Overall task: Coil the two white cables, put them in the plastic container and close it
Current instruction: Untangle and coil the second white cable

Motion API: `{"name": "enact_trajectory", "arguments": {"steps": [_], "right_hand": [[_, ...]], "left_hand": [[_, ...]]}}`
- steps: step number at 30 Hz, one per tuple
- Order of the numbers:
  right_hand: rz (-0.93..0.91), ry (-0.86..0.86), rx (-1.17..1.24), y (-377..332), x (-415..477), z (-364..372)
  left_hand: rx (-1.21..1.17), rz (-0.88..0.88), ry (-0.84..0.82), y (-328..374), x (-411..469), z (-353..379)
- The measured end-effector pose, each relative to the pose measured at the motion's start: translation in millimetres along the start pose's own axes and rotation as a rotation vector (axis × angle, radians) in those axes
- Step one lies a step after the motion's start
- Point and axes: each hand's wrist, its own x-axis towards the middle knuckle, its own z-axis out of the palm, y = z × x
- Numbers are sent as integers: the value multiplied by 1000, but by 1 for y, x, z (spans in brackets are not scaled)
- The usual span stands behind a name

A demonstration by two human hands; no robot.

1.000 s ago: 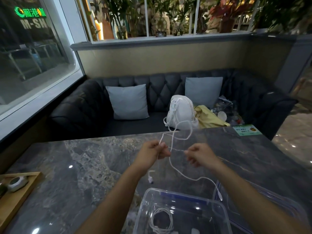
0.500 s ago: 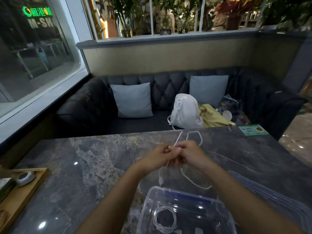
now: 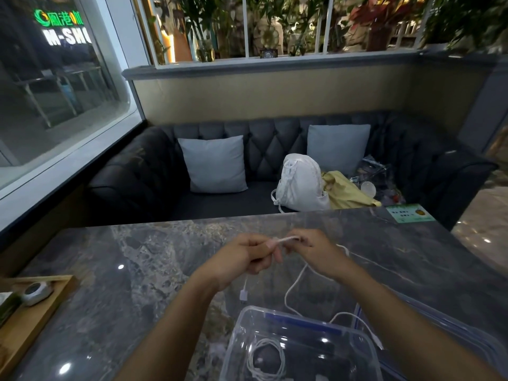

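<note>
1. I see my left hand [image 3: 244,257] raised above the dark grey marbled stone table [image 3: 132,270], fingers curled in and pinching a thin white charging cable [image 3: 295,284].
2. My right hand [image 3: 313,250] sits just beside the left, almost touching it, fingers likewise closed on the same cable; a short taut stretch of it runs between the two hands.
3. From the left hand one end hangs down, ending in a small white plug [image 3: 243,294] above the table.
4. From the right hand the rest of the cable drops in a loose curve, passes over the far rim of the clear rectangular plastic container [image 3: 236,342] and ends in a second connector [image 3: 380,347] at its right side.
5. The container stands open at the near table edge, below my forearms.
6. Inside it, a second white cable, already coiled [image 3: 265,360], lies on the bottom at the left.
7. The clear lid with blue trim [image 3: 467,339] lies on the table just right of the container.
8. A wooden tray [image 3: 35,320] sits at the table's left edge, well apart from my hands.
</note>
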Motion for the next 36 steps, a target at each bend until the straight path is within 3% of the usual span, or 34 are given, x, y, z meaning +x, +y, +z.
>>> {"name": "enact_trajectory", "arguments": {"steps": [4,9,15,18,22,25,27,30,32,36], "right_hand": [[86,39,108,8,-2,-3],[85,99,-25,13,-1,3],[117,254,-209,37,-1,-7],[102,220,-473,50,-1,-11],[329,90,-636,65,-2,-6],[447,224,-789,72,-7,2],[564,319,-658,72,-9,3],[741,344,-254,71,-11,2],[766,401,-46,75,-14,3],[660,436,59,86,-17,3]], "left_hand": [[-157,74,107,4,-5,-15],[-569,65,200,1,-2,-23],[-874,64,94,-5,-9,-42],[-820,92,69,-12,-17,-51],[-575,96,55,-20,-19,-52],[-429,79,75,-22,-16,-52],[-349,83,88,-22,-15,-53],[-347,129,164,-23,-11,-50],[-490,139,297,-24,-4,-48],[-973,104,575,-32,5,-55]]}}
